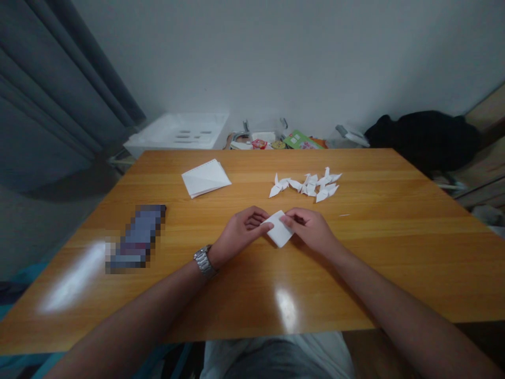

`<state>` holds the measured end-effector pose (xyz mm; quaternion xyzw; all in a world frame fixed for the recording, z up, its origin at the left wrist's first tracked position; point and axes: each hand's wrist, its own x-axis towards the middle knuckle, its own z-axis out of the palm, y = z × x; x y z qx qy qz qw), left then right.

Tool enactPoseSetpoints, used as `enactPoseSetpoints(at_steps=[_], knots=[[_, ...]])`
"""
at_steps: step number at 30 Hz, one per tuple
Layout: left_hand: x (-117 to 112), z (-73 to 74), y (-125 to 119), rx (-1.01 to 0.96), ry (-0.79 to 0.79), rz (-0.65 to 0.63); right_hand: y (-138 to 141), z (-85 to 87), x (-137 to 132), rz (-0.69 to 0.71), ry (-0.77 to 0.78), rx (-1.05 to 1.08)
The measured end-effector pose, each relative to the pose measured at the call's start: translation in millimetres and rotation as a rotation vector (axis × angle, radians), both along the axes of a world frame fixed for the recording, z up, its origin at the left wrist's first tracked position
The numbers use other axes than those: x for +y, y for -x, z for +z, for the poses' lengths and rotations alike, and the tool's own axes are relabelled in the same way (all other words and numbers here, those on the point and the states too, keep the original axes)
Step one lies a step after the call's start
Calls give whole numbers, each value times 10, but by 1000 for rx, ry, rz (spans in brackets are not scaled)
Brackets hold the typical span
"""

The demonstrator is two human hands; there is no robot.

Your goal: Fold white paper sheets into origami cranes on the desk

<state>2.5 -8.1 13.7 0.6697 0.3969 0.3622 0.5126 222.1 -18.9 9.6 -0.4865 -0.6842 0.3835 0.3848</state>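
Note:
A small white folded paper (pixel 280 231) lies on the wooden table (pixel 252 284) in front of me. My left hand (pixel 239 232), with a metal watch on its wrist, pinches the paper's left corner. My right hand (pixel 310 227) pinches its right corner. Both hands have their fingers curled closed on the sheet. Behind them, a cluster of several finished white paper cranes (pixel 307 185) rests on the table. A stack of white square sheets (pixel 205 178) sits at the back left.
A blurred-out dark object (pixel 136 239) lies on the table's left side. Beyond the far edge are a white box (pixel 179 131), small colourful clutter (pixel 276 141) and a black bag (pixel 424 134). A grey curtain (pixel 47 95) hangs at left.

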Motion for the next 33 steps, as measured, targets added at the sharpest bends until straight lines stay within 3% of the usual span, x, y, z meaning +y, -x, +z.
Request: enactPoseSetpoints(at_steps=[7, 20, 29, 33], knots=[[-19, -30, -29, -104, 122, 17, 19, -23, -2, -119, -35, 87], [-12, -87, -67, -283, 272, 162, 36, -11, -21, -155, -121, 79], [-58, -38, -132, -380, 160, 216, 95, 3, -47, -206, -136, 116], [-64, 1, -129, -318, 64, 257, 143, -19, -53, -178, -105, 144]])
